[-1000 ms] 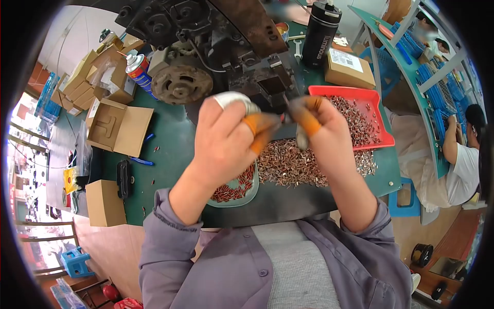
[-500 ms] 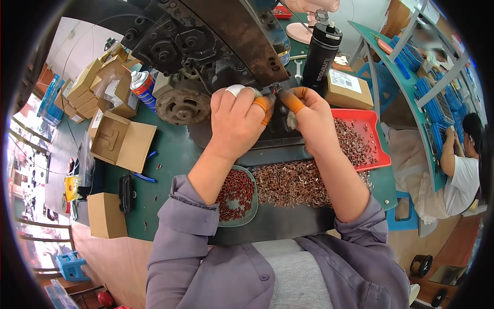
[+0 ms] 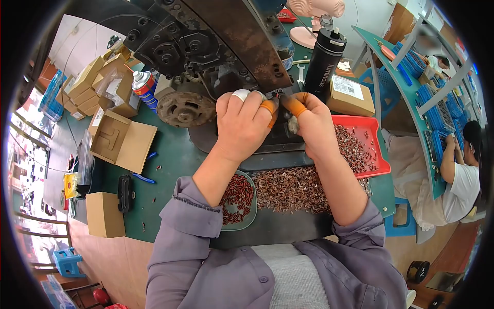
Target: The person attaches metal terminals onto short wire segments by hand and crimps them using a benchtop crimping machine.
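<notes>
My left hand (image 3: 242,122) is closed in a pinch at the head of a dark, worn press machine (image 3: 252,38), with orange finger covers and a white wrap on its fingers. Facing it from the other side, my right hand (image 3: 318,126) also pinches close under the press head, orange covers on its thumb and finger. What lies between the fingertips is too small and hidden to name. Below my forearms are a pile of small brownish metal parts (image 3: 290,190) and a greenish bowl (image 3: 252,219) of small red-and-dark pieces. A red tray (image 3: 382,164) with more metal parts stands beside my right forearm.
A black bottle (image 3: 323,64), a cardboard box (image 3: 352,95) and a wrench (image 3: 301,74) stand or lie behind my right hand. At left are a spray can (image 3: 144,88), an open carton (image 3: 131,144) and blue-handled pliers (image 3: 144,178). Another person (image 3: 460,175) works at the right bench.
The view has shifted slightly. Both hands stay pinched together at the press head, with only small movement of the fingers.
</notes>
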Motion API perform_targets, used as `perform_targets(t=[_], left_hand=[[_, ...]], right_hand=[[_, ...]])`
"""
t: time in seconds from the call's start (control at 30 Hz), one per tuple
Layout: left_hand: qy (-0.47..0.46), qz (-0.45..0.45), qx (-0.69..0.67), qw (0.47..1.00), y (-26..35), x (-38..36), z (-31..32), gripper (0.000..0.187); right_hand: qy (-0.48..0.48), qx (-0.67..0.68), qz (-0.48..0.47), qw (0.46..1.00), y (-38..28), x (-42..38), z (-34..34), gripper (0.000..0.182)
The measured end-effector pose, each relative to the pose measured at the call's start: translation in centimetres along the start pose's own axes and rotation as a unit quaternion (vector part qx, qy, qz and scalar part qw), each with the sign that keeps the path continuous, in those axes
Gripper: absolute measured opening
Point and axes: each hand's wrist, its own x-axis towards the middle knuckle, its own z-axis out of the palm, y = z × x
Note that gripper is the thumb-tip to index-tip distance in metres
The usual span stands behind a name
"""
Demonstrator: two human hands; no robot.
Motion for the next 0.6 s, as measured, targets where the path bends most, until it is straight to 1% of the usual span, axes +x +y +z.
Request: perform_targets(t=[0.2, 0.27, 0.4, 0.47, 0.5, 0.57, 0.6], left_hand=[[-0.002, -0.008, 0.011, 1.0, 0.27, 0.14, 0.03, 0.023], [-0.008, -0.014, 0.008, 1.0, 0.39, 0.14, 0.01, 0.035], [-0.007, -0.014, 0.009, 1.0, 0.4, 0.17, -0.01, 0.035], [-0.001, -0.018, 0.011, 1.0, 0.39, 0.09, 0.08, 0.023], [-0.001, -0.018, 0.01, 1.0, 0.37, 0.05, 0.09, 0.023], [0.004, -0.018, 0.001, 1.0, 0.27, 0.03, 0.13, 0.025], [0.004, -0.018, 0.001, 1.0, 0.16, 0.04, 0.17, 0.025]], right_hand=[[-0.003, -0.005, 0.012, 1.0, -0.12, 0.18, -0.09, 0.011], [-0.001, -0.005, 0.01, 1.0, -0.08, 0.25, -0.11, 0.011], [-0.006, 0.004, 0.009, 1.0, 0.01, 0.31, -0.16, 0.012], [-0.006, -0.01, -0.007, 1.0, -0.1, 0.2, -0.13, 0.011], [-0.005, -0.01, -0.007, 1.0, 0.08, 0.25, -0.12, 0.011], [-0.007, -0.023, -0.052, 0.998, 0.6, 0.58, -0.1, 0.011], [-0.006, -0.023, -0.053, 0.998, 0.64, 0.73, -0.01, 0.011]])
